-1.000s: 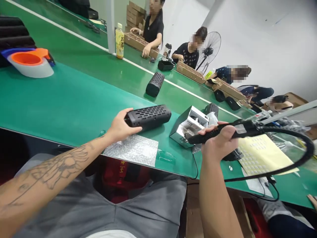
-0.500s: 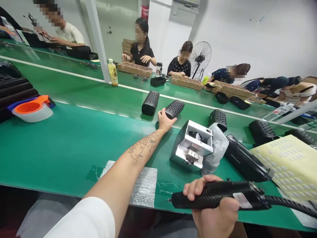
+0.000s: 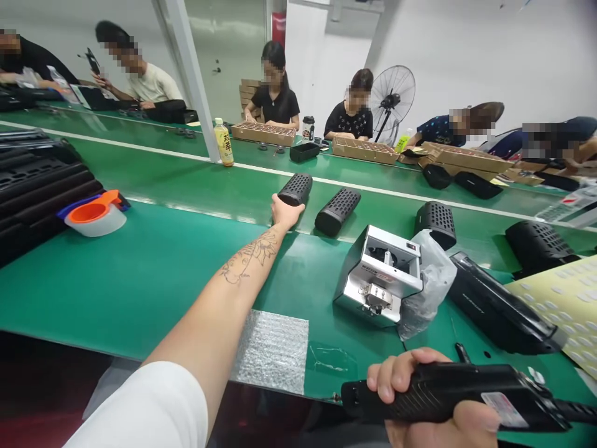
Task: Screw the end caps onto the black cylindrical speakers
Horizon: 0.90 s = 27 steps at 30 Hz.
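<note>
My left hand (image 3: 285, 213) is stretched far across the green belt (image 3: 153, 274) and closes on the near end of a black perforated speaker housing (image 3: 296, 186). A second housing of the same kind (image 3: 338, 211) lies just right of it, untouched. My right hand (image 3: 394, 378) is at the near edge, gripping a black electric screwdriver (image 3: 448, 392) held level, tip pointing left, its cable running off to the right.
A silver screw feeder (image 3: 377, 274) with a plastic bag (image 3: 426, 280) stands mid-belt. More black housings (image 3: 436, 224) (image 3: 499, 311), a yellow sticker sheet (image 3: 564, 298), a bubble-wrap pad (image 3: 273, 351), an orange tape dispenser (image 3: 96, 214) and black trays (image 3: 37, 180) lie around. Several people sit across the belt.
My left hand set a housing down far out on the belt, let go, and moved left onto the neighbouring one. My right hand lowered the screwdriver toward the near edge.
</note>
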Each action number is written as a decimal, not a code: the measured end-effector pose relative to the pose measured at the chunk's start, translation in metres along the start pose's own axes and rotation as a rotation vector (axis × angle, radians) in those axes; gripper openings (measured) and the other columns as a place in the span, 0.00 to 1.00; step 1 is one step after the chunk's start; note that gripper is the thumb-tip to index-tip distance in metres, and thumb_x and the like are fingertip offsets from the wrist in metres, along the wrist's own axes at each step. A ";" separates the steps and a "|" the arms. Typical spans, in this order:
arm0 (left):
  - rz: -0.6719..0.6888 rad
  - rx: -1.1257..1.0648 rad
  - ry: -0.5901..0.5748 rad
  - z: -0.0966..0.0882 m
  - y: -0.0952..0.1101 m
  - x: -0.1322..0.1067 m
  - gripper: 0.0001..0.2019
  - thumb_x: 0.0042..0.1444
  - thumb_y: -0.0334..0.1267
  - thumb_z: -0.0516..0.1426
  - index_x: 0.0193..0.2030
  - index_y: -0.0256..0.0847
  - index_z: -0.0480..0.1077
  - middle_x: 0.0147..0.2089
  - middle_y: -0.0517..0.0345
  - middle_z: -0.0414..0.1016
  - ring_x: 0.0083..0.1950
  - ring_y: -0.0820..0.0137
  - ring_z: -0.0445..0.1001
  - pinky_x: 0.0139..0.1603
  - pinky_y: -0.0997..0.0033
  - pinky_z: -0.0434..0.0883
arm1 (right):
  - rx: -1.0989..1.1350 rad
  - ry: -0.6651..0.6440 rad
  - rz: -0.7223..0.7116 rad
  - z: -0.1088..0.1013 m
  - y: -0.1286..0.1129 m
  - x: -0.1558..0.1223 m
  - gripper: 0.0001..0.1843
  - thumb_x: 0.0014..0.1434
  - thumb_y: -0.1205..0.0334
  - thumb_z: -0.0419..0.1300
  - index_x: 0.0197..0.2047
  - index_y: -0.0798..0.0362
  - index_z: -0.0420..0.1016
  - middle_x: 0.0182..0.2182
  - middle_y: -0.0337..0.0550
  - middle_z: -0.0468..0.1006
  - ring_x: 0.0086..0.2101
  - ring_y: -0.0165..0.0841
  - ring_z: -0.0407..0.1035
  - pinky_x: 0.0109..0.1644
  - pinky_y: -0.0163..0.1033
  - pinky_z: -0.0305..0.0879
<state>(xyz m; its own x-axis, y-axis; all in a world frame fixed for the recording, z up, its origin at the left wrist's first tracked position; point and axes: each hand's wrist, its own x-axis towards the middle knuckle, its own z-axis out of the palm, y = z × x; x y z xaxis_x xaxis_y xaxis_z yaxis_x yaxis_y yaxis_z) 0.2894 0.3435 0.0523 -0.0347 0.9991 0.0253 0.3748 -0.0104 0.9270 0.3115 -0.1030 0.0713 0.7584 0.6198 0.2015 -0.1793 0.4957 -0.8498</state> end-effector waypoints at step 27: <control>0.337 0.006 -0.778 -0.328 -0.168 -0.206 0.57 0.49 0.52 0.80 0.84 0.47 0.64 0.72 0.42 0.85 0.72 0.43 0.88 0.73 0.53 0.87 | -0.143 -0.331 -0.323 0.099 -0.041 0.011 0.38 0.62 0.17 0.76 0.44 0.46 0.85 0.21 0.31 0.78 0.17 0.36 0.71 0.23 0.42 0.74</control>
<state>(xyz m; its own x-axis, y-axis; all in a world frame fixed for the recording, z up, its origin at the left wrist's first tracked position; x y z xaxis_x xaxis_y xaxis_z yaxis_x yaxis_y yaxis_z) -0.0706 0.1263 0.0143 0.7264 0.6865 0.0330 0.2557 -0.3144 0.9142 0.2655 -0.0561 0.1563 0.5170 0.6198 0.5903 0.1384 0.6201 -0.7722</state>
